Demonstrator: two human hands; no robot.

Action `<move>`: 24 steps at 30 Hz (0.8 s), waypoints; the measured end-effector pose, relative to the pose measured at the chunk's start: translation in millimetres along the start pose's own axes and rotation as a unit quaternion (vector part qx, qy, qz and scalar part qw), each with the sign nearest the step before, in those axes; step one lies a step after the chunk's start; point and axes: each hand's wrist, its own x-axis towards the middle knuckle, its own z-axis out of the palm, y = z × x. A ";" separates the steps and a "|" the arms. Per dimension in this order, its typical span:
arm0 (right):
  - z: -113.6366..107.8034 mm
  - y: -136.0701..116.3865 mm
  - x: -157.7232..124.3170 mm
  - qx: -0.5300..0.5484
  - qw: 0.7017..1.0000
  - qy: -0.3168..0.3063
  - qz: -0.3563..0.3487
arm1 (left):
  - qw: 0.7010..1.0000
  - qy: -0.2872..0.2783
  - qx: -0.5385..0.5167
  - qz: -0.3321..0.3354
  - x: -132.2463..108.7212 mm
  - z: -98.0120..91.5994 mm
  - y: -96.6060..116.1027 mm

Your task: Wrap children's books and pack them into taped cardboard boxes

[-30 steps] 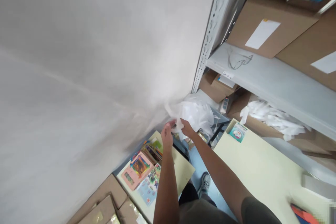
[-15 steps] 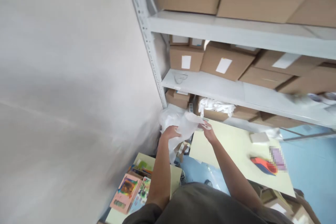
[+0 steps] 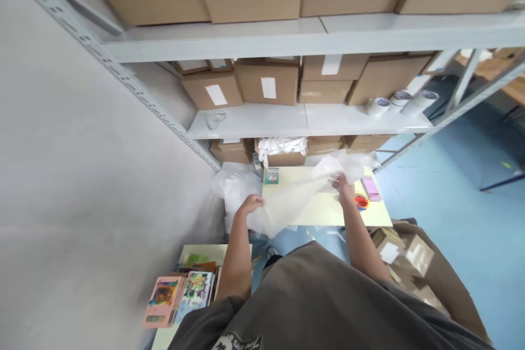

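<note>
A thin, translucent white packing sheet stretches between my two hands over the pale yellow table. My left hand pinches its lower left part. My right hand grips it farther right, and the sheet's far end spreads beyond the fingers toward the table's back edge. Past the sheet, a small teal-and-white card or box lies at the table's back left corner. A red and blue object and a blurred-out purple item are near my right wrist.
More crumpled white sheeting stands by the wall. Shelving ahead carries cardboard boxes and tape rolls. Books are stacked on a side table at left; a large carton of small boxes stands at right.
My right hand has carried the sheet to the right, pulling it out across the table. My left hand still holds its other part. The view has turned right.
</note>
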 end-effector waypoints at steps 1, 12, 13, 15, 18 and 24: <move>-17.2 3.0 3.4 -0.027 0.999 0.004 0.017 | 1.000 0.025 -0.001 0.006 0.7 -2.4 1.9; -133.6 74.3 2.3 -0.094 0.976 0.131 0.148 | 0.978 0.110 0.177 -0.008 52.2 -10.3 86.1; -140.4 78.1 2.8 -0.102 0.972 0.153 0.149 | 0.976 0.090 0.195 -0.020 56.8 -7.0 90.7; -152.8 82.5 5.8 -0.114 0.964 0.190 0.148 | 0.968 0.064 0.240 -0.038 64.7 0.4 95.5; -166.4 85.4 10.1 -0.121 0.956 0.215 0.159 | 0.954 0.074 0.287 -0.039 73.1 15.9 93.9; -179.5 102.9 7.9 -0.136 0.942 0.249 0.178 | 0.926 0.233 0.296 0.006 75.8 74.5 73.6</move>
